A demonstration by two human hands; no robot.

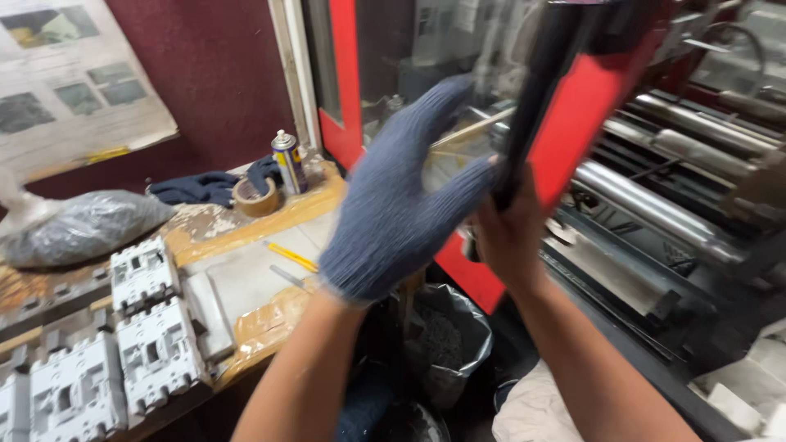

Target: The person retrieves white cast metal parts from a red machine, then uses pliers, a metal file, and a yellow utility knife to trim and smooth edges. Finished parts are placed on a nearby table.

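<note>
R hand (pixel 509 237), bare, fingers clamped on lower end of black rod (pixel 536 98); long axis near upright, top tilted right, in front of red machine (pixel 573 123). L hand (pixel 401 200), grey glove, fingers together, flat beside rod.

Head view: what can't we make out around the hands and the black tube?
- Black tube: top end cut off by the frame's upper edge and motion-blurred; its kind is unclear.
- Right hand: fingers hidden behind the tube and the gloved left hand; grip not fully visible.
- Left hand: palm side faces away, so contact with the tube is uncertain.
- Grey moulded units: cut off by the left and bottom edges.
</note>
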